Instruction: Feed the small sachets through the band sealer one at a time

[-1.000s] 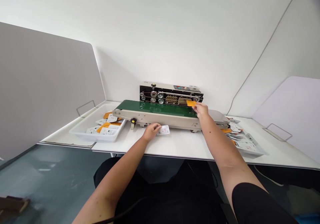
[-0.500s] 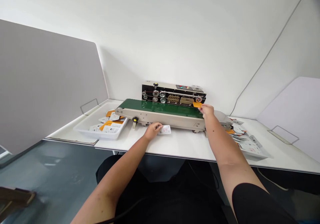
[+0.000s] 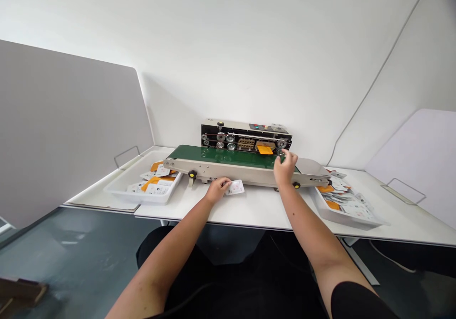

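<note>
A small white printed packet [image 3: 235, 187] is pinched in my left hand [image 3: 218, 189], just in front of the conveyor's near side. My right hand [image 3: 285, 167] hovers over the right part of the green conveyor belt [image 3: 221, 155], fingers apart and nothing between them. To its left, an orange packet [image 3: 265, 150] sits with its upper edge in the band sealing machine [image 3: 245, 137], its lower part hanging over the belt. Rollers and metal blocks show along the machine's front.
On the left stands a white plastic bin [image 3: 142, 198] with orange and white packets. Another bin [image 3: 351, 221], heaped with similar packets, is at the right. Grey panels [image 3: 71, 129] with wire handles flank the white table [image 3: 249, 210]. A cable [image 3: 377, 74] runs down the wall.
My right hand has let go of the orange packet and drawn back slightly left and toward me. The packet has moved left along the machine. My left hand keeps the white packet.
</note>
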A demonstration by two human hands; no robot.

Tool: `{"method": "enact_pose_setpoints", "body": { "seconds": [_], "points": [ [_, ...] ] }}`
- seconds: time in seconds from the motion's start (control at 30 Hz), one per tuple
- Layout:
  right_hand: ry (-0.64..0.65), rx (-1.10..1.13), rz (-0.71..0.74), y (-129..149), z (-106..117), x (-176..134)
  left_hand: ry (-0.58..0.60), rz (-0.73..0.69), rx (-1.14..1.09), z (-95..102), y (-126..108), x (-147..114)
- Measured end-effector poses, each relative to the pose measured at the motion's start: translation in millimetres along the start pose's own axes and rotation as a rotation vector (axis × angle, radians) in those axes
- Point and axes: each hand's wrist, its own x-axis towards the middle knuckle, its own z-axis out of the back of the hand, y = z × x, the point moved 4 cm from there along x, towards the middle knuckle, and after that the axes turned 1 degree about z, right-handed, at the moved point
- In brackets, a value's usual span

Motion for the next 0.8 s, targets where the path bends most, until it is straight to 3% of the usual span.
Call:
{"method": "enact_pose_setpoints", "body": {
  "seconds": [0.17, 0.27, 0.4, 0.5, 0.57, 0.67, 0.8],
  "points": [
    [0.611, 0.135, 0.185, 30, -17, -86, 0.072, 0.031, -0.126, -8.2, 3, 0],
    [0.838, 0.147, 0.156, 33, -30, -116, 0.145, 0.059, -0.217, -13.1, 4, -2],
    [0.894, 0.236, -0.143, 16, -43, -129, 0.183, 0.115, -0.309, -17.8, 5, -3],
    [0.856, 0.417, -0.412, 1, -47, -133, 0.176, 0.148, -0.409, -21.2, 7, -1],
    [0.813, 0.492, -0.5, -4, -46, -136, 0.17, 0.166, -0.452, -22.3, 8, 1],
    [0.849, 0.46, -0.476, -4, -41, -137, 0.162, 0.163, -0.504, -21.7, 7, 1],
    [0.944, 0.283, -0.213, 8, -31, -128, 0.246, 0.152, -0.548, -23.9, 6, -3]
  ]
}}
